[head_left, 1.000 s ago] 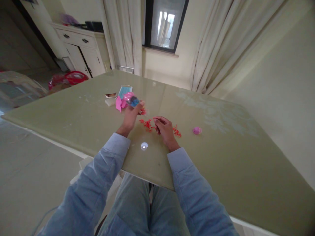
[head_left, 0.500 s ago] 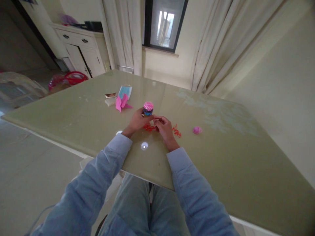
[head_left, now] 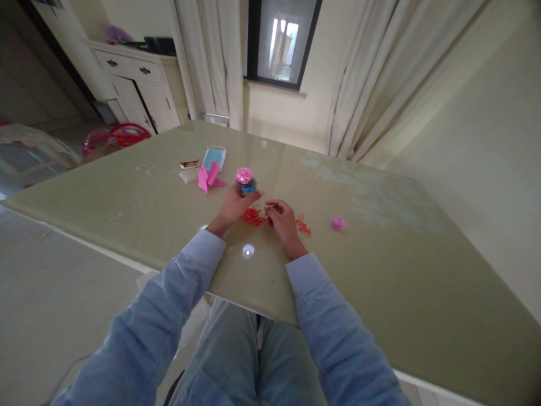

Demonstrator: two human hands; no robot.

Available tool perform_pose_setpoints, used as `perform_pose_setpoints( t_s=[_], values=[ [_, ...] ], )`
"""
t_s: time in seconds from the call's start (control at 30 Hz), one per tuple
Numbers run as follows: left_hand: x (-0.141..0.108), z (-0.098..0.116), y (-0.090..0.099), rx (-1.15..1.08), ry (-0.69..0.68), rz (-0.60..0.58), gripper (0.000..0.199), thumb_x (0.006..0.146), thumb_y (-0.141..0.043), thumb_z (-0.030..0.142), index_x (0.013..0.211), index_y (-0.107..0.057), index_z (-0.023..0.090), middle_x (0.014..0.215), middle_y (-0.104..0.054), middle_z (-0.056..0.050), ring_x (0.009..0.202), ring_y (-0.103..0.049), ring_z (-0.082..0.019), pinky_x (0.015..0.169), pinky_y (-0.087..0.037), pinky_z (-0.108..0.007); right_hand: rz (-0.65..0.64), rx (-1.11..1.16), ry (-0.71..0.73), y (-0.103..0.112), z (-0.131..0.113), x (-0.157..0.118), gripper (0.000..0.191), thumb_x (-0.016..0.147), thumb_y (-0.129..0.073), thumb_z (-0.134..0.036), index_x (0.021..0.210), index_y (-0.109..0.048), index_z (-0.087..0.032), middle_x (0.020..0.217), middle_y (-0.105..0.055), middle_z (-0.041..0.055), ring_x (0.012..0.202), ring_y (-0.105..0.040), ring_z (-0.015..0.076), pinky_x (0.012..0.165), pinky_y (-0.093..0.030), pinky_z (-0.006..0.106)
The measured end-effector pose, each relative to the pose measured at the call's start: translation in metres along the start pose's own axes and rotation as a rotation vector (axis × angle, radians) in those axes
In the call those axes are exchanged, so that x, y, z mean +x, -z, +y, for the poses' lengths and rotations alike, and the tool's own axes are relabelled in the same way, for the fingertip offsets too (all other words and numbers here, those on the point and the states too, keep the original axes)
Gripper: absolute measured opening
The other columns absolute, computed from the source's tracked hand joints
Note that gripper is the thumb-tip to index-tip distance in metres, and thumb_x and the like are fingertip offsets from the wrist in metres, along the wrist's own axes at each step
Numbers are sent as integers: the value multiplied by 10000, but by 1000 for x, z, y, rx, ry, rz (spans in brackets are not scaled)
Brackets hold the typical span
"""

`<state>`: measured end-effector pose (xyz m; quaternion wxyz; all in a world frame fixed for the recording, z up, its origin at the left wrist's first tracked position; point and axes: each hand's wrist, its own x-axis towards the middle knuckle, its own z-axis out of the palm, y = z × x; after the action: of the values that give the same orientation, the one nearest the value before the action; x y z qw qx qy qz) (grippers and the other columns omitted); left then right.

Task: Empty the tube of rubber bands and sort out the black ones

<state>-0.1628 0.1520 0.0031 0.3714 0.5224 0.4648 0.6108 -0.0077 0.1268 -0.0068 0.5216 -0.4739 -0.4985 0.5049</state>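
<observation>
Two heaps of strips (head_left: 253,217) on the table (head_left: 380,287), right hand (head_left: 282,220) between
Behind the left heap, a container (head_left: 244,176) in the left hand (head_left: 234,206); farther left, paper (head_left: 207,177) before a face mask (head_left: 215,156); rightmost (well apart), a small object (head_left: 338,224).

- Room light is dim and soft.
- Window (head_left: 285,45) glares white in patches.
- Tabletop (head_left: 380,293) shows a small white glint.
- Edges stretch and soften.
</observation>
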Motion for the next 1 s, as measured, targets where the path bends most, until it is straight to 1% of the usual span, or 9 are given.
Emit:
perform_pose_setpoints(
  t_s=[0.17, 0.3, 0.37, 0.43, 0.5, 0.57, 0.7, 0.83, 1.0],
  values=[
    [-3, 2, -1, 111, -15, -38, 319, 751, -768, 440, 853, -637, 168, 708, -598, 4, 674, -546, -128, 624, -441, -232, 3, -29, 16, 0, 3, 1, 244, 730, -644, -323, 933, -670, -190, 626, -578, -58, 490, -504, 96, 473, -395, 220],
    [-6, 2, -3, 208, -14, -30, 353, 716, -789, 445, 854, -632, 160, 712, -603, -2, 647, -528, -134, 632, -426, -250, 31, -34, 141, -1, 3, 1, 288, 756, -671, -336, 1010, -654, -200, 711, -612, -29, 610, -567, 121, 594, -481, 245],
    [-8, 1, -4, 310, -69, -17, 364, 708, -785, 449, 863, -633, 157, 755, -630, -17, 681, -543, -151, 668, -432, -265, 78, -86, 271, 0, 0, 0, 375, 790, -657, -338, 1142, -631, -210, 896, -674, 28, 778, -631, 157, 718, -529, 289],
    [-10, 0, -4, 430, -164, -56, 351, 735, -746, 445, 897, -645, 150, 832, -668, -47, 746, -571, -179, 720, -449, -290, 144, -206, 476, 3, -6, -3, 536, 829, -628, -341, 1345, -532, -232, 1204, -654, 103, 1051, -636, 220, 868, -539, 371],
    [-11, -3, -4, 514, -256, -126, 332, 771, -692, 421, 945, -662, 141, 917, -696, -82, 815, -599, -210, 772, -466, -322, 188, -384, 699, 6, -12, -6, 711, 861, -600, -331, 1518, -344, -244, 1497, -477, 149, 1350, -486, 283, 1036, -474, 478],
    [-11, -5, -3, 559, -302, -170, 314, 782, -664, 393, 963, -676, 137, 962, -711, -107, 849, -619, -230, 794, -477, -344, 113, -579, 857, 8, -17, -7, 817, 890, -564, -303, 1601, -168, -239, 1637, -290, 136, 1506, -286, 298, 1159, -359, 536],
    [-11, -6, -2, 595, -294, -196, 297, 758, -685, 377, 931, -694, 136, 932, -728, -118, 807, -633, -238, 755, -480, -344, -183, -806, 954, 9, -21, -7, 861, 911, -503, -214, 1632, -33, -240, 1680, -210, 89, 1538, -233, 265, 1223, -305, 499],
    [-12, -3, -3, 593, -285, -152, 276, 770, -687, 369, 927, -697, 142, 912, -733, -106, 780, -628, -221, 710, -461, -318, -1, -802, 1022, 9, -26, -9, 907, 927, -504, -213, 1626, 73, -235, 1704, -83, 87, 1562, -134, 285, 1240, -257, 547],
    [-12, 0, -3, 604, -326, -197, 252, 781, -667, 382, 859, -686, 143, 849, -720, -104, 726, -599, -213, 681, -441, -320, -161, -869, 1040, 9, -29, -10, 848, 937, -507, -207, 1635, -27, -254, 1687, -188, 82, 1543, -220, 272, 1233, -302, 511]
  ],
)
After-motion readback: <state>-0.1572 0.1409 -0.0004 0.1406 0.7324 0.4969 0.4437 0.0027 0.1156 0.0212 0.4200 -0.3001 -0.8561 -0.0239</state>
